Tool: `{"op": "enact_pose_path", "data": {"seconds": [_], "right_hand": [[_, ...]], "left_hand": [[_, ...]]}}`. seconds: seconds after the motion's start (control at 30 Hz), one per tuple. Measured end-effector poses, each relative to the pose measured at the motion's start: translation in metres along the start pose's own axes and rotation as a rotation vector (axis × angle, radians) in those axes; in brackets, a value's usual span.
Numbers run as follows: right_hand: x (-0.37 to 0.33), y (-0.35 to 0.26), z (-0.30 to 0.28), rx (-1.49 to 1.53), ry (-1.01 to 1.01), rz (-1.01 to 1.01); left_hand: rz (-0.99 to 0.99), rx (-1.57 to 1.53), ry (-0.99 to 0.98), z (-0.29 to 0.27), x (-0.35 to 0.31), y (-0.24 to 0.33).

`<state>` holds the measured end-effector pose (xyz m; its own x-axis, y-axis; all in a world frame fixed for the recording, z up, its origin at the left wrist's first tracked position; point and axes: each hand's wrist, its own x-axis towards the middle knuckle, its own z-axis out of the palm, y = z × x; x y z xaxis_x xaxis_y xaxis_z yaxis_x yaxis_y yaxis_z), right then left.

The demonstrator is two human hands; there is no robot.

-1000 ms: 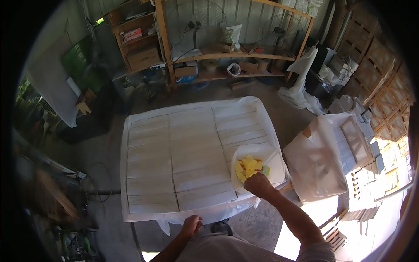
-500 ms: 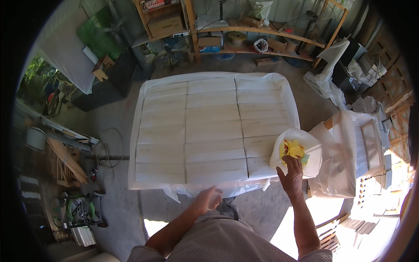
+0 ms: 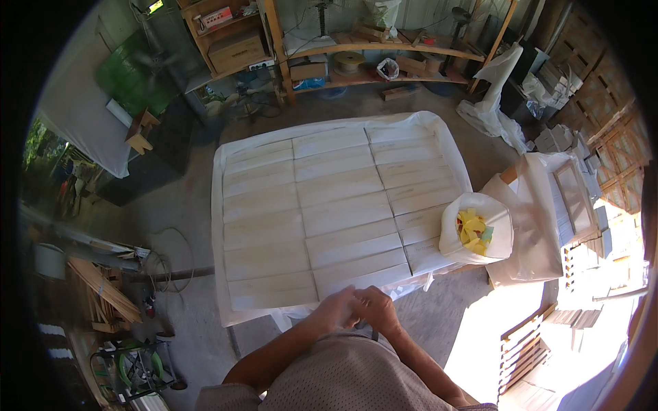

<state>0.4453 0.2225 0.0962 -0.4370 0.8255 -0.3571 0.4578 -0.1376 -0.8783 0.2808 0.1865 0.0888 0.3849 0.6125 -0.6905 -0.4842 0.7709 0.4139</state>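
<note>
Your left hand [image 3: 334, 309] and right hand [image 3: 380, 310] meet beside the near edge of the broad stack of white rectangular packages [image 3: 343, 195], but blur and overlap mean I cannot tell whether either grip holds anything. The rounded white bag [image 3: 449, 231] of yellow paper pieces [image 3: 471, 226] sits at the stack's right-hand edge, where a stray elbow could tip it.

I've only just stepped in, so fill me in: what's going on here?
A person stands at white cartons laid in three columns, with whitish plastic sheeting around them. Their left hand and right hand are close together by the near edge; whether they hold anything is unclear. An open white bag of mostly yellow pieces is at the near right corner.
</note>
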Motion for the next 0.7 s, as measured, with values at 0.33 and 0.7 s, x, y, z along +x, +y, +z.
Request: {"op": "enact_pose_path", "data": {"seconds": [0.33, 0.7], "right_hand": [[0.009, -0.003, 0.053, 0.132, 0.192, 0.002], [0.013, -0.015, 0.062, 0.152, 0.400, 0.151]], "left_hand": [[0.185, 0.395, -0.148, -0.088, 0.012, 0.002], [0.029, 0.513, -0.262, -0.102, 0.013, 0.037]]}}
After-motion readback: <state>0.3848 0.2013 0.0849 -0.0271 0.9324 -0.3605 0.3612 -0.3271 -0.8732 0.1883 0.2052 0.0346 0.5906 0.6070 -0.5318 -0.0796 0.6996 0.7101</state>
